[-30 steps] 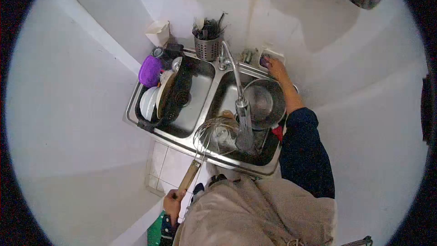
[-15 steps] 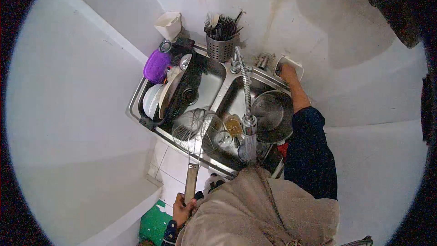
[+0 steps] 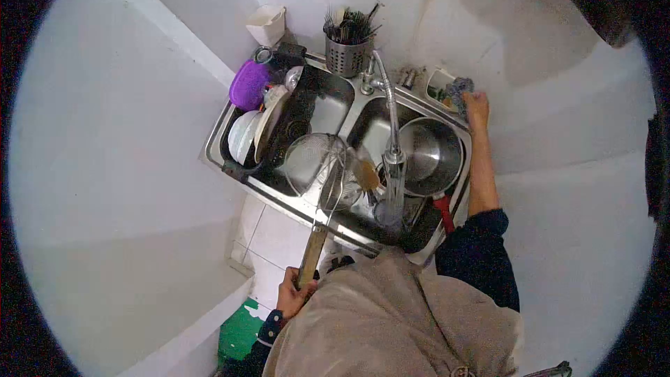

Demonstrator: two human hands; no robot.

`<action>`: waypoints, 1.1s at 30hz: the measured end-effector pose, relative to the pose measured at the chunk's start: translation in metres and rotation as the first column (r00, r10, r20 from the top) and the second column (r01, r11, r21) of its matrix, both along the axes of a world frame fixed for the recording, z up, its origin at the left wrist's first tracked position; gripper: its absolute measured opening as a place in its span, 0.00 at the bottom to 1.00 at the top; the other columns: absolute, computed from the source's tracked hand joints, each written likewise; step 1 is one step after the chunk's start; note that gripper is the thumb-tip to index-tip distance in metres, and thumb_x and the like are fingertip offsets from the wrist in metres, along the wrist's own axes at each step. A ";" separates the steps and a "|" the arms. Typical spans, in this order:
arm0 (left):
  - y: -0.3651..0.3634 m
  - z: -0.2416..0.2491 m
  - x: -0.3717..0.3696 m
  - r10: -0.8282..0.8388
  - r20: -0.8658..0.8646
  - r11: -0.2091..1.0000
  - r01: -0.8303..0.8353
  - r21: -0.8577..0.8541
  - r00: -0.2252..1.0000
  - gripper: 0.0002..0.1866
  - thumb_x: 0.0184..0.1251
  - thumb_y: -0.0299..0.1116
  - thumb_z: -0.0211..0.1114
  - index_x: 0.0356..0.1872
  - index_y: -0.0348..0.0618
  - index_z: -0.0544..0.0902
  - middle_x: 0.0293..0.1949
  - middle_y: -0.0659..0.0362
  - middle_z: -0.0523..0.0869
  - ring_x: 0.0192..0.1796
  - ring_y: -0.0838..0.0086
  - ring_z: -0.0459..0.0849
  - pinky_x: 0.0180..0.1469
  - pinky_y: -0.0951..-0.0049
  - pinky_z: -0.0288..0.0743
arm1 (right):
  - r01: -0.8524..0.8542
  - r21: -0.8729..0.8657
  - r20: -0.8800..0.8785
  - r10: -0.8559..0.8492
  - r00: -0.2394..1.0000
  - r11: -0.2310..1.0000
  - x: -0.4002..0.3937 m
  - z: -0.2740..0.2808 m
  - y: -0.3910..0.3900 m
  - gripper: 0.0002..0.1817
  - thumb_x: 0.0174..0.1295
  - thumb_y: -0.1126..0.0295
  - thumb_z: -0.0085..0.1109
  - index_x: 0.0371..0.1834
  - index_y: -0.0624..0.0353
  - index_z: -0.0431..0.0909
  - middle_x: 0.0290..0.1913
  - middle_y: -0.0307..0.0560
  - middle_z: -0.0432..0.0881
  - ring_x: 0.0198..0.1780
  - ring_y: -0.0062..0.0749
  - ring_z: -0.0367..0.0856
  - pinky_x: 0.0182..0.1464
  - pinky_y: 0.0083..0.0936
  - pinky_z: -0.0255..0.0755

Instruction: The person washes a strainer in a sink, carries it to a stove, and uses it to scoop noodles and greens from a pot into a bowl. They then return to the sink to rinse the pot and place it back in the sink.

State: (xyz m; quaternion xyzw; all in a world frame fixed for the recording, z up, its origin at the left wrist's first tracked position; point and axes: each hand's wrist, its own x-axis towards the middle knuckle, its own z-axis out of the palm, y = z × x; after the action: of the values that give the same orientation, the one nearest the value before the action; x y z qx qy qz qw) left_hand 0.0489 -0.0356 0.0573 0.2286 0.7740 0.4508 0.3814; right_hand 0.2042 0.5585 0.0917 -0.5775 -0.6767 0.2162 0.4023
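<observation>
My left hand (image 3: pixel 294 294) is wrapped round the handle of a long-handled wire strainer (image 3: pixel 313 251). Its round mesh basket hangs over the divider between the two sink basins. At the sink's far right corner, my right hand (image 3: pixel 477 106) grips a grey scouring pad (image 3: pixel 460 91). The pad is at the right rim of a small white container (image 3: pixel 433 78), which holds something green and yellow. Water runs from the flexible faucet (image 3: pixel 395 160) into the right basin, beside a large metal pot (image 3: pixel 433 160).
A black dish rack (image 3: pixel 234 169) with plates and a purple basket (image 3: pixel 249 85) occupies the left basin's side. Behind the sink stand a perforated cutlery holder (image 3: pixel 345 59) and a white cup-like container (image 3: pixel 266 26). A red handle (image 3: pixel 444 213) lies near the pot.
My right hand has come out of the white container, now with the scouring pad in it. My left hand and the strainer have shifted slightly up and right in view.
</observation>
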 end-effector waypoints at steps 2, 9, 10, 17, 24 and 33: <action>-0.006 -0.019 -0.006 -0.028 -0.038 0.997 0.031 0.071 0.999 0.19 0.57 0.35 0.68 0.41 0.38 0.68 0.29 0.53 0.83 0.32 0.74 0.80 0.35 0.73 0.74 | -0.013 -0.038 -0.209 0.005 0.978 0.999 0.029 -0.011 -0.017 0.14 0.52 0.66 0.62 0.38 0.59 0.71 0.29 0.43 0.76 0.33 0.32 0.73 0.39 0.29 0.68; -0.023 -0.019 -0.030 -0.085 0.084 0.993 0.077 0.091 0.993 0.20 0.58 0.32 0.66 0.46 0.40 0.66 0.25 0.56 0.81 0.22 0.80 0.77 0.24 0.78 0.72 | -0.335 0.061 -0.559 0.310 0.769 0.940 0.005 0.064 -0.268 0.23 0.47 0.79 0.55 0.51 0.55 0.70 0.50 0.46 0.74 0.51 0.32 0.72 0.56 0.26 0.64; -0.027 -0.020 -0.033 -0.095 0.087 0.989 0.084 0.124 0.992 0.19 0.59 0.32 0.66 0.45 0.41 0.66 0.23 0.58 0.79 0.20 0.81 0.75 0.21 0.79 0.70 | -0.400 0.083 -0.391 0.398 0.830 0.913 -0.001 0.059 -0.292 0.25 0.48 0.76 0.57 0.54 0.55 0.69 0.52 0.48 0.73 0.53 0.35 0.72 0.57 0.29 0.63; -0.041 -0.006 -0.040 -0.153 0.020 0.982 0.150 0.119 0.988 0.17 0.58 0.29 0.66 0.41 0.41 0.66 0.21 0.58 0.79 0.18 0.81 0.74 0.18 0.78 0.66 | -0.382 0.213 -0.069 0.403 0.912 0.899 -0.080 -0.005 -0.340 0.27 0.49 0.73 0.60 0.57 0.56 0.69 0.50 0.53 0.73 0.52 0.48 0.72 0.56 0.35 0.65; -0.048 0.000 -0.047 -0.247 -0.094 0.968 0.249 0.009 0.964 0.16 0.56 0.28 0.65 0.42 0.40 0.67 0.21 0.55 0.80 0.19 0.80 0.76 0.20 0.77 0.69 | -0.449 0.379 0.173 0.415 0.893 0.809 -0.081 -0.050 -0.356 0.22 0.50 0.72 0.60 0.51 0.57 0.74 0.47 0.54 0.75 0.50 0.51 0.73 0.53 0.38 0.67; -0.060 -0.015 -0.060 -0.325 -0.213 0.945 0.322 -0.050 0.921 0.18 0.54 0.34 0.65 0.41 0.40 0.68 0.24 0.50 0.82 0.24 0.72 0.82 0.27 0.73 0.74 | -0.304 -0.019 0.128 0.304 0.944 0.952 -0.067 -0.043 -0.348 0.18 0.51 0.72 0.58 0.48 0.60 0.75 0.45 0.57 0.75 0.48 0.53 0.74 0.52 0.39 0.68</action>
State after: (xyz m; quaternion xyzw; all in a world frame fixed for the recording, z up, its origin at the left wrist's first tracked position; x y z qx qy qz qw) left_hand -0.0110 -0.0960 0.0419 0.3986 0.7659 0.3484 0.3648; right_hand 0.1371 0.2109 0.0483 -0.4788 -0.7825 0.2373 0.3197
